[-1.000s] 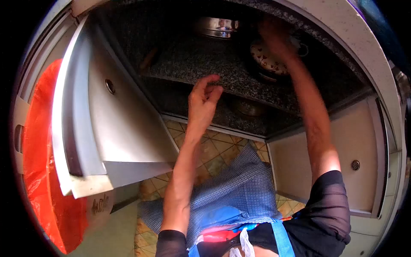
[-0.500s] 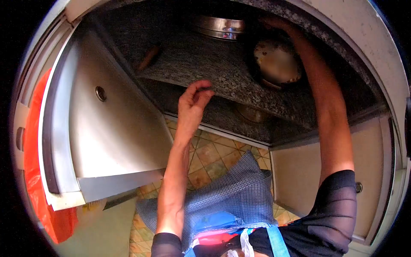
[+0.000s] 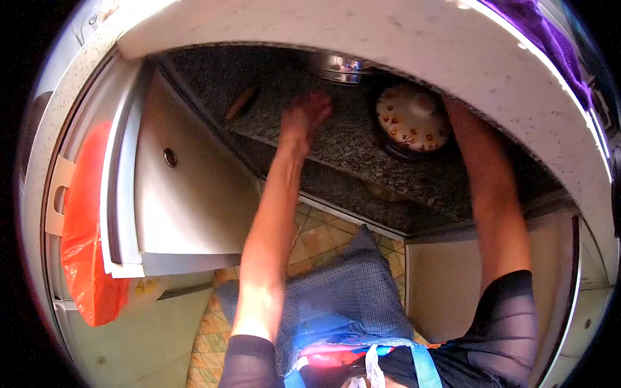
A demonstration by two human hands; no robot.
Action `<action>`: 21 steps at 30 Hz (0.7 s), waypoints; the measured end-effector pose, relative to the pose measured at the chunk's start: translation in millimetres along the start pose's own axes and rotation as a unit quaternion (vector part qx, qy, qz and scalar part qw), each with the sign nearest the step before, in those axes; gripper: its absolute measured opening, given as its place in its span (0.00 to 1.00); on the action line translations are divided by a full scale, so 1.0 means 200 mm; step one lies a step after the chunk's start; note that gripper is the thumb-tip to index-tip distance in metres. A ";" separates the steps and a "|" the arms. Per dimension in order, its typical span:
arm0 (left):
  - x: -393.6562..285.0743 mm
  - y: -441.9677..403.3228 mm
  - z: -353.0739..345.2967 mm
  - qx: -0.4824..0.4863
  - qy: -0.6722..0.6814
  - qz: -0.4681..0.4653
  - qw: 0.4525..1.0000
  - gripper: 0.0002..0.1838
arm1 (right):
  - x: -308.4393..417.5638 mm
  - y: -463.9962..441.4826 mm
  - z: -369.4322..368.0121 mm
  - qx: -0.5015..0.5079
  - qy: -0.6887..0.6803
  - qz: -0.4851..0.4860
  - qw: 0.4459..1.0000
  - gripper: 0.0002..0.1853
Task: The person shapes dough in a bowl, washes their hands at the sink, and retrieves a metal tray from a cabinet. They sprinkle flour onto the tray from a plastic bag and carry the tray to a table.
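Note:
My left hand (image 3: 307,116) hovers over the dark stone shelf (image 3: 336,145) inside the cupboard, below and left of a shiny steel pot (image 3: 343,70). Motion smears its fingers, and nothing can be made out in them. To its right sits a round pot with a white, flower-patterned lid (image 3: 404,126) and a pale knob. My right arm reaches up into the cupboard beside that lid; the hand itself is hidden behind the counter's edge.
The cupboard door (image 3: 194,174) stands open at left, with an orange plastic bag (image 3: 94,258) hanging behind it. A brown stick-like object (image 3: 242,103) lies on the shelf. The pale counter edge (image 3: 310,29) curves overhead. A round metal thing (image 3: 385,191) sits dimly on the lower level.
My left hand has moved up and deeper over the shelf. My right hand has gone out of sight behind the counter edge, which hangs lower in view. The patterned lid shows more clearly.

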State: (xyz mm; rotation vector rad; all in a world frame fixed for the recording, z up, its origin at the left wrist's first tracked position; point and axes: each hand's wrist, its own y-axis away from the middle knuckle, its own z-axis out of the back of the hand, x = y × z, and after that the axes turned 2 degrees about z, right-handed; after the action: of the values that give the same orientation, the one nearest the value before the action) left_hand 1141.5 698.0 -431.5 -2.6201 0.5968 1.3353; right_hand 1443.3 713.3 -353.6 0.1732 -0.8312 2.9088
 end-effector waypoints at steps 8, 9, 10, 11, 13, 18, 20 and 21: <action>0.00 -0.40 -0.13 -0.039 0.100 0.072 0.992 0.15 | -0.01 0.05 0.01 -0.006 -0.029 0.001 1.000 0.18; 0.02 -0.45 -0.12 -0.028 0.104 0.077 0.991 0.15 | -0.01 0.06 0.01 -0.008 -0.030 0.002 1.000 0.18; 0.03 -0.49 -0.11 -0.019 0.107 0.078 0.991 0.15 | 0.00 0.06 0.02 -0.009 -0.032 0.002 0.999 0.18; 0.05 -0.54 -0.08 -0.009 0.109 0.080 0.991 0.15 | -0.01 0.07 0.01 -0.008 -0.034 0.002 0.999 0.18; 0.07 -0.58 -0.07 0.014 0.112 0.077 0.991 0.15 | 0.00 0.08 0.02 -0.009 -0.036 0.002 0.999 0.18; -0.02 -0.52 -0.19 -0.025 0.154 0.099 0.983 0.15 | 0.00 0.11 0.02 -0.006 -0.034 0.002 0.999 0.19; -0.09 -0.39 -0.29 -0.076 0.189 0.102 0.974 0.15 | -0.01 0.13 0.02 -0.005 -0.033 0.000 0.999 0.19; -0.10 -0.35 -0.31 -0.066 0.121 0.054 0.989 0.15 | -0.01 0.13 0.03 -0.005 -0.034 -0.002 0.999 0.19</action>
State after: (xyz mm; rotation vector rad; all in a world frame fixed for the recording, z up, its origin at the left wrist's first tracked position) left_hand 1204.8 748.7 -381.7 -2.9228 0.7157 1.1283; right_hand 1442.2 687.8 -363.6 0.2739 -0.8544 2.9085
